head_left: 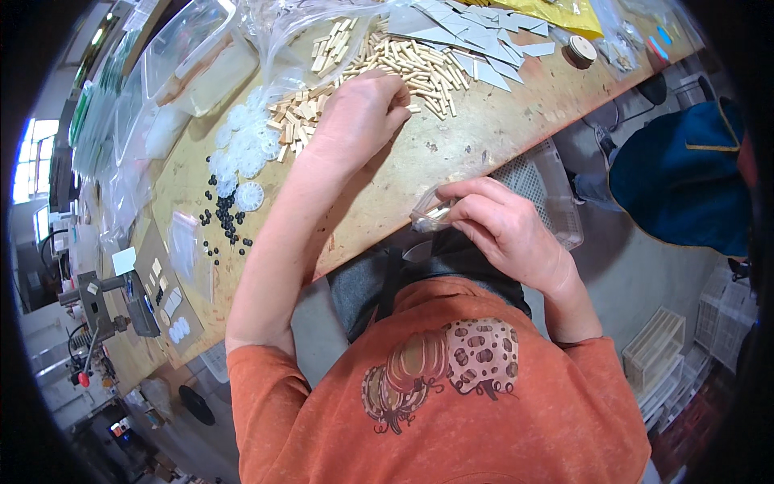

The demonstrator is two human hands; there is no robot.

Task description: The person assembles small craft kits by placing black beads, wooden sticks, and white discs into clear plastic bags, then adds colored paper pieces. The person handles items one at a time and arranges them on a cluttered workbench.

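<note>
The right hand (pixel 504 222) has its thumb and fingers drawn together, pinching one side of a small, clear, soft plastic bag (pixel 424 218) at the near edge of the worn, tan wooden table (pixel 484 121). Some pale pieces show inside. The bag is likely feather-light, limp and a little slippery, best held by its rim so the mouth stays open.

The left hand (pixel 363 113) reaches farther over the table, its fingers curled down at the short, pale wooden dowels (pixel 407 64); the fingertips are hidden, so I cannot tell whether they pinch one. The dowels should be stiff, light, hardy and apt to roll; gripping one across its middle seems surest.

Beyond, toward the table's far edge, lie flat, grey, angular pieces (pixel 476 36). Toward its left side are translucent white plastic discs (pixel 250 149) and small, round black pieces (pixel 226 214).
</note>
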